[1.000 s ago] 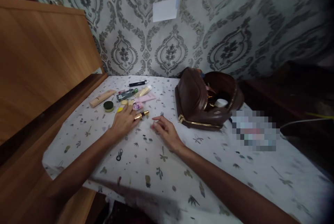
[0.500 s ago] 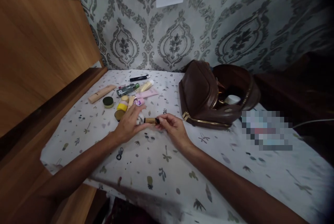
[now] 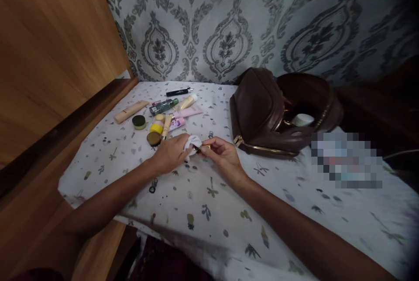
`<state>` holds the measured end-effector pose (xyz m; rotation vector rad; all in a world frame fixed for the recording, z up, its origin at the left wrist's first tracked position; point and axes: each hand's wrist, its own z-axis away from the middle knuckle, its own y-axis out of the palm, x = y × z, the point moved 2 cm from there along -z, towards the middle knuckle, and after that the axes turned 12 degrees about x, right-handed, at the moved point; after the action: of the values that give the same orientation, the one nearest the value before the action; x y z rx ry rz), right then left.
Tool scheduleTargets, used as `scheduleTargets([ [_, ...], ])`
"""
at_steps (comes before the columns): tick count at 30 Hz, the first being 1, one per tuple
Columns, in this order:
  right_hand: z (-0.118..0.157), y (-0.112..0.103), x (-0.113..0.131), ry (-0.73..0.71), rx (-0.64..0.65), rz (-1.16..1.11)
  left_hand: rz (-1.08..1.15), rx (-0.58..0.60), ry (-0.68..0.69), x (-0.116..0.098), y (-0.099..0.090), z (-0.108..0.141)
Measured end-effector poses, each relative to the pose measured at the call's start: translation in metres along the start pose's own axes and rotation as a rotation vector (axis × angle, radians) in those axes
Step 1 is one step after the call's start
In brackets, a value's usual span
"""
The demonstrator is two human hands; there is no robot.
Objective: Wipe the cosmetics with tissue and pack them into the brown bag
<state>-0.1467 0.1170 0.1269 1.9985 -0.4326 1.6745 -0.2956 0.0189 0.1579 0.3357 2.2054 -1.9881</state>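
My left hand (image 3: pixel 168 155) is closed on a crumpled white cloth (image 3: pixel 193 141), which could be a wipe. In my right hand (image 3: pixel 226 159), thumb and fingers pinch a small gold-and-black cosmetic tube (image 3: pixel 206 146). The cloth is pressed around the tube's left end, hiding part of it. Just beyond my left hand lie a slim beige tube (image 3: pixel 166 125), a jar with a brownish lid (image 3: pixel 153 138) and a yellow jar (image 3: pixel 156 128). A pink tube with a purple print (image 3: pixel 177 123) rests beside them.
A brown leather bag (image 3: pixel 257 111) stands unzipped at the right, a white item (image 3: pixel 303 119) inside. Farther back are a large beige tube (image 3: pixel 131 111), a dark-lidded jar (image 3: pixel 139 121), a green-capped bottle (image 3: pixel 163 106) and a black pen-like item (image 3: pixel 178 92). A wooden panel (image 3: pixel 62 28) borders the left.
The white cloth has moved onto the tube's left part, covering more of it. My left hand has turned and closed in, and both hands sit slightly farther right in view.
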Motion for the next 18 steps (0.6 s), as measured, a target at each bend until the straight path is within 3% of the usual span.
scheduleTargets([
  [3, 0.001, 0.0, 0.001, -0.02, -0.012, 0.008, 0.101, -0.03, -0.073, 0.009, -0.009, 0.001],
  [7, 0.0, 0.0, 0.0, -0.042, -0.044, -0.068, 0.243, -0.092, -0.063, 0.016, -0.007, 0.004],
  [13, -0.002, 0.001, 0.0, 0.016, 0.021, -0.194, 0.275, -0.071, 0.153, 0.004, 0.005, 0.009],
  [18, 0.0, 0.004, 0.0, 0.067, 0.085, -0.187, 0.334, -0.071, 0.157, 0.003, 0.001, 0.008],
])
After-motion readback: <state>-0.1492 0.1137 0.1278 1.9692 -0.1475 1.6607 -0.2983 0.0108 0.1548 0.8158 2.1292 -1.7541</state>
